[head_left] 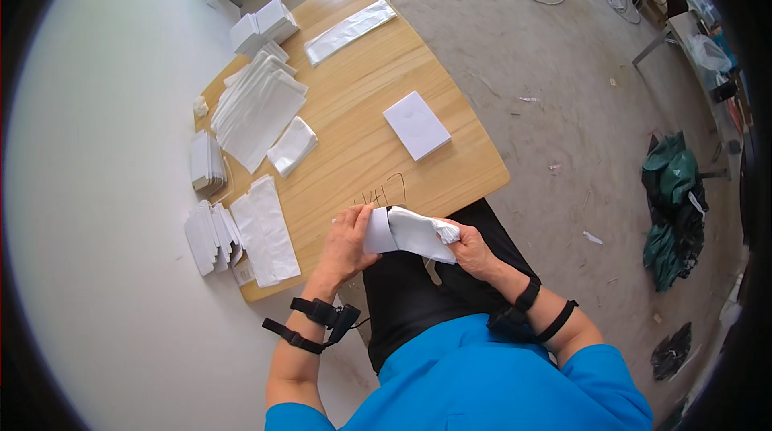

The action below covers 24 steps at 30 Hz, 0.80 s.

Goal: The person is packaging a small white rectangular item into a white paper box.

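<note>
My left hand (346, 244) is closed on a small white paper box (376, 231) at the table's near edge, over my lap. A folded white plastic packet (415, 235) meets the box's right end and seems partly inside it; how deep is hidden. The fingers of my right hand (473, 252) are closed on the packet's crumpled far right end. Just beyond my hands, a flat white box (416, 125) lies on the wooden table (362, 125).
Fanned white plastic bags (261, 109), a folded packet (293, 146) and flat bags (265, 230) cover the table's left. White box stacks (265, 25) and flattened boxes (213, 236) line the wall side. A clear strip bag (350, 32) lies farther off. Dark green bags (674, 198) sit rightward.
</note>
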Each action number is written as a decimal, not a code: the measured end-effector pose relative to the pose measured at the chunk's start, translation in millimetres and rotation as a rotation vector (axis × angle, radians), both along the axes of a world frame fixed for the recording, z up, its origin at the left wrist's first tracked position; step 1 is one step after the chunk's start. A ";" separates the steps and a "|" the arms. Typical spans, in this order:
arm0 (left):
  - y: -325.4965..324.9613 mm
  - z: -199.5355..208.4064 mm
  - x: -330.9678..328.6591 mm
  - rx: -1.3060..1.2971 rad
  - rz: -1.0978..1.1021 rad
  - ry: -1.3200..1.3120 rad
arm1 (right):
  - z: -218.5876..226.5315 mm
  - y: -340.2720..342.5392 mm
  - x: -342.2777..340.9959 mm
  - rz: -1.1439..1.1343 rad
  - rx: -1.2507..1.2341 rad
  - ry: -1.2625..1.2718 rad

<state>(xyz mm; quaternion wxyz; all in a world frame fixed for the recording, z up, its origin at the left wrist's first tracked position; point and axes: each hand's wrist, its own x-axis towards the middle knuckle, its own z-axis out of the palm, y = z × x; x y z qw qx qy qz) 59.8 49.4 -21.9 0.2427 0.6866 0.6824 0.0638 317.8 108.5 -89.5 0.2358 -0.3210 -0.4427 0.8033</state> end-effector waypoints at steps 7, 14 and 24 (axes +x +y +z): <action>-1.5 -24.9 -4.2 0.020 -0.061 0.097 | -24.2 3.0 -6.4 0.055 -0.097 -0.060; 1.7 -35.0 -10.6 0.096 -0.090 0.165 | -42.8 -7.3 -26.7 -0.032 -0.387 -0.065; -26.7 -47.9 81.0 0.185 0.206 0.140 | -24.3 -12.1 -32.5 -0.039 -0.402 -0.110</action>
